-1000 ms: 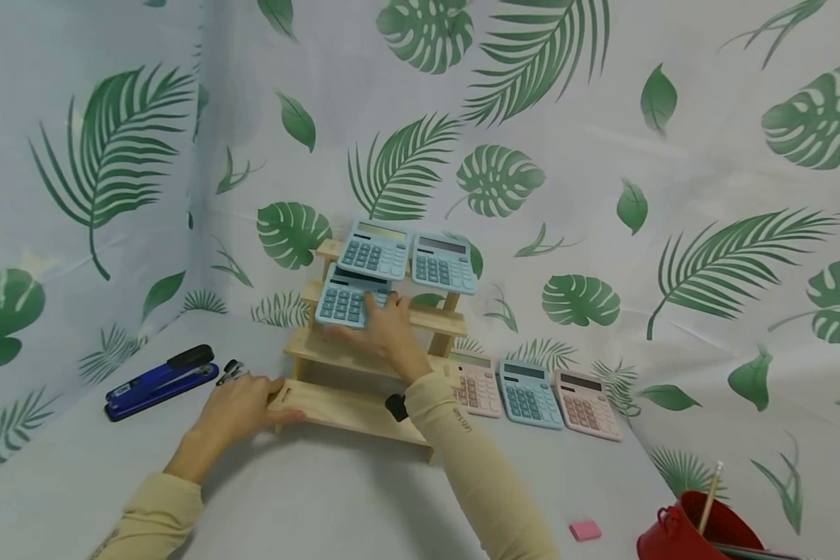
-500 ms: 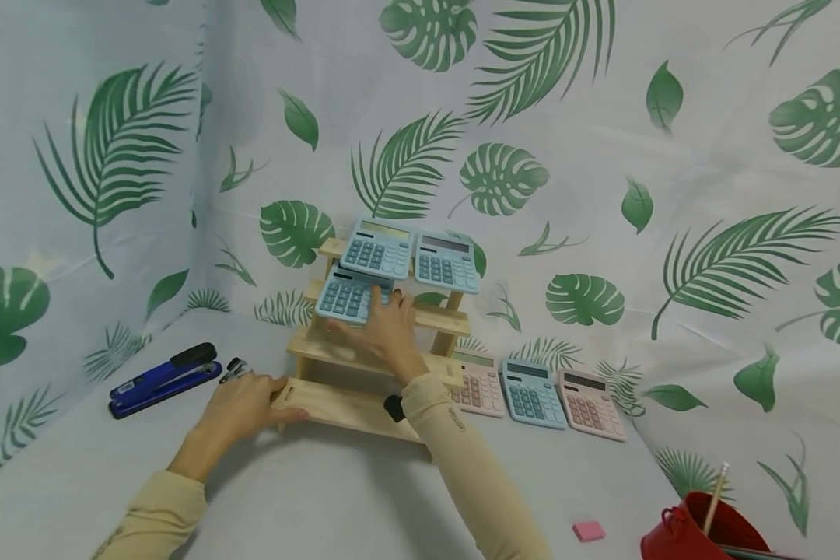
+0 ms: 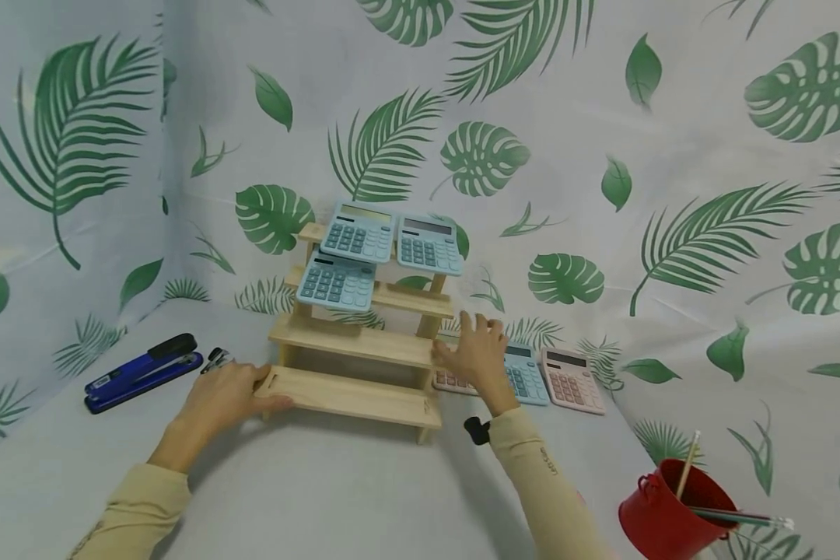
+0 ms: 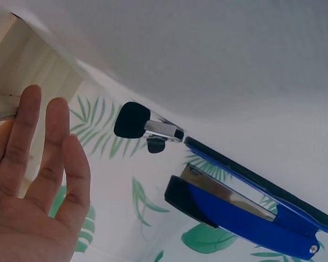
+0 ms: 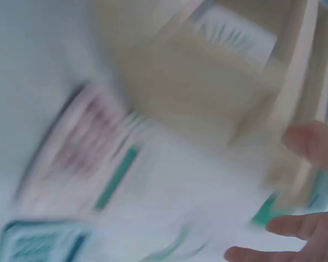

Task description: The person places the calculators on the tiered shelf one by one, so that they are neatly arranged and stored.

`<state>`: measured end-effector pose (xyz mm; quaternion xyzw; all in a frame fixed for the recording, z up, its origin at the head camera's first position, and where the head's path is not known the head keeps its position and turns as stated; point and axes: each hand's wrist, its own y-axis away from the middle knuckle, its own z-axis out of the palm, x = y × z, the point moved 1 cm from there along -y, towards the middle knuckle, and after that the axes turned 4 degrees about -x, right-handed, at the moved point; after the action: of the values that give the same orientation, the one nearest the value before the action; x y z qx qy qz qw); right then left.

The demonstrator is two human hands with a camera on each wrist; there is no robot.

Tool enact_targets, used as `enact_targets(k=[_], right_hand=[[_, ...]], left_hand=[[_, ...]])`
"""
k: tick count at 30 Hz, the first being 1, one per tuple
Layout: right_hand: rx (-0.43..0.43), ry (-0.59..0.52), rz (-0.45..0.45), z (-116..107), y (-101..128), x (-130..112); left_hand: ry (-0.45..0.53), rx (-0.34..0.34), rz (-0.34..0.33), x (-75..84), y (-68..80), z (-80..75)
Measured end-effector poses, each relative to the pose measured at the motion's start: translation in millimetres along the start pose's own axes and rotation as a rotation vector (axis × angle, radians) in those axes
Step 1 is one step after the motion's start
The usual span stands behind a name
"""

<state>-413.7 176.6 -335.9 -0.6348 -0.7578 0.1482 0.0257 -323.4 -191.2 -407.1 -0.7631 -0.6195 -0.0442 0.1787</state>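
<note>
A stepped wooden stand (image 3: 353,346) is in the middle of the head view. Two light-blue calculators, a left one (image 3: 360,232) and a right one (image 3: 428,245), sit on its top step. A third blue calculator (image 3: 336,281) lies one step lower, at the left. My left hand (image 3: 227,400) holds the left end of the lowest step, thumb across its front. In the left wrist view several fingers (image 4: 57,125) look straight. My right hand (image 3: 477,354) holds nothing; its fingers are spread beside the stand's right side, over a pink calculator (image 3: 451,383) on the table.
Right of the stand, another blue calculator (image 3: 527,377) and a pink calculator (image 3: 572,381) lie in a row. A blue stapler (image 3: 143,373) and a small black-and-silver tool (image 3: 217,359) lie at left. A red bucket (image 3: 661,513) with pencils stands front right. Leaf-patterned cloth hangs behind.
My right hand has left the calculator on the stand's second-highest step and moved right and down towards the row on the table. My left hand stays at the stand.
</note>
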Motion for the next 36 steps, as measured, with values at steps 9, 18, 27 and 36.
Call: enact_targets(k=[9,18,27,36], right_hand=[[-0.269,0.048,0.124,47.1,-13.1,72.6],[-0.395,0.062,0.104,77.0,-34.6,55.3],[-0.479,0.107,0.162,71.1,-41.9,48.0],[-0.437,0.004,0.168,75.0,-31.9,50.9]], left_hand=[[-0.029,-0.016,-0.005,-2.2,-0.1,-1.3],[-0.011,-0.003,0.001,-3.0,-0.4,3.0],[-0.024,0.043,0.013,2.1,-0.2,3.4],[-0.011,0.053,0.007,0.5,1.8,3.0]])
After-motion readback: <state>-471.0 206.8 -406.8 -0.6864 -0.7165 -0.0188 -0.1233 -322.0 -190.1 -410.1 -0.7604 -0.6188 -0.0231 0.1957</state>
